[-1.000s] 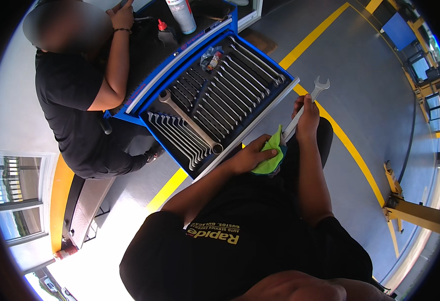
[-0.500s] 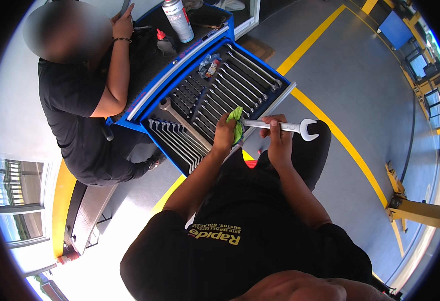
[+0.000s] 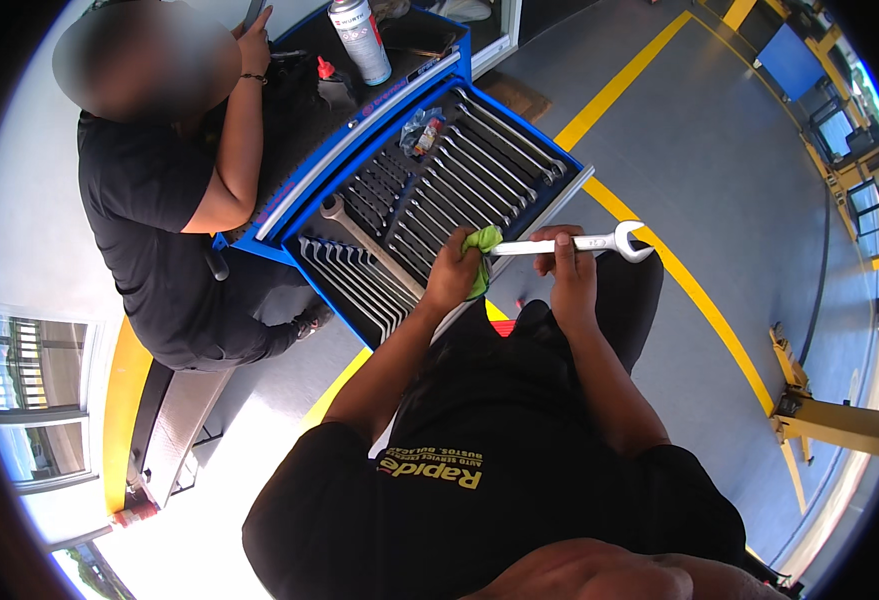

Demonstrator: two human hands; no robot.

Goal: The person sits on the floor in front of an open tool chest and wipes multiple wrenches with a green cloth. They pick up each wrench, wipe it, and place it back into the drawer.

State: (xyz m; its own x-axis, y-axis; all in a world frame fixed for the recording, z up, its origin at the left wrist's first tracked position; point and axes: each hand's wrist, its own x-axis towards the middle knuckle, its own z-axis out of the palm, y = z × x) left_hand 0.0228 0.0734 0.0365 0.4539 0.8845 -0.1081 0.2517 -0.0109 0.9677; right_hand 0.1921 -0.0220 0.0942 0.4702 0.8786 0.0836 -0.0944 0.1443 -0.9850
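Observation:
A large silver combination wrench (image 3: 599, 242) lies nearly level across my two hands, its open jaw out to the right. My left hand (image 3: 455, 270) is closed round a bright green cloth (image 3: 483, 240) wrapped over the wrench's left end, hiding that end. On the shaft, my right hand (image 3: 571, 275) grips with its fingers bent over the metal. Both hands are just off the near edge of an open tool drawer (image 3: 571, 185). Rows of wrenches (image 3: 479, 172) rest in its dark tray, and one thick, dull wrench (image 3: 369, 240) lies lengthwise over it.
On the blue tool cabinet's top stand a spray can (image 3: 361, 42) and a small bottle with a red cap (image 3: 331, 82). A co-worker (image 3: 149, 180) leans at the cabinet's left, holding a phone-like object. Yellow lines (image 3: 699, 275) cross the grey floor; a yellow lift arm (image 3: 834, 420) is at right.
The wrench has shifted slightly right and up, and its jaw has turned a little. Both hands have moved slightly right with it, still holding the wrench and the cloth.

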